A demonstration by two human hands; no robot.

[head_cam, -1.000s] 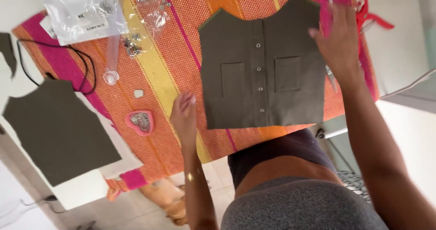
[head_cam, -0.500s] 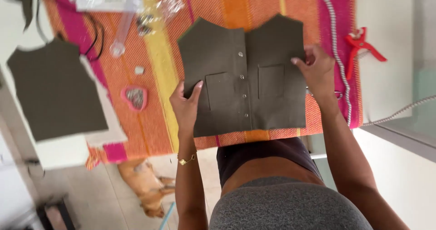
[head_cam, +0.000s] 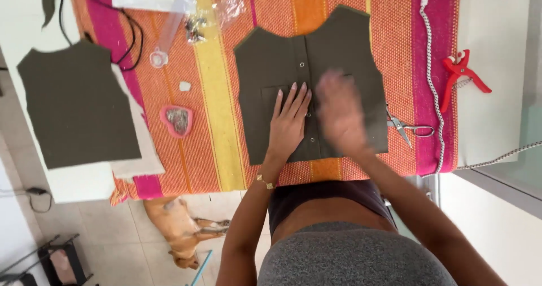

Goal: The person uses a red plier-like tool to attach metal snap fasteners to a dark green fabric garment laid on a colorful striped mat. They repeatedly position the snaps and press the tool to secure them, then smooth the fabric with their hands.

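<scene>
A dark green vest (head_cam: 307,83) lies flat on a striped cloth (head_cam: 214,94). The left hand (head_cam: 289,122) rests flat on the vest, fingers straight and together, holding nothing. The right hand (head_cam: 340,114) is on the vest too, just beside the left hand. It is blurry, but it looks open and flat. Small scissors (head_cam: 409,128) lie just right of the vest. A red tool (head_cam: 460,77) lies further right, past a cord (head_cam: 432,94). Left of the vest sit a pink heart dish (head_cam: 178,120) and another green cloth piece (head_cam: 76,105). A dog (head_cam: 178,229) lies on the floor below.
</scene>
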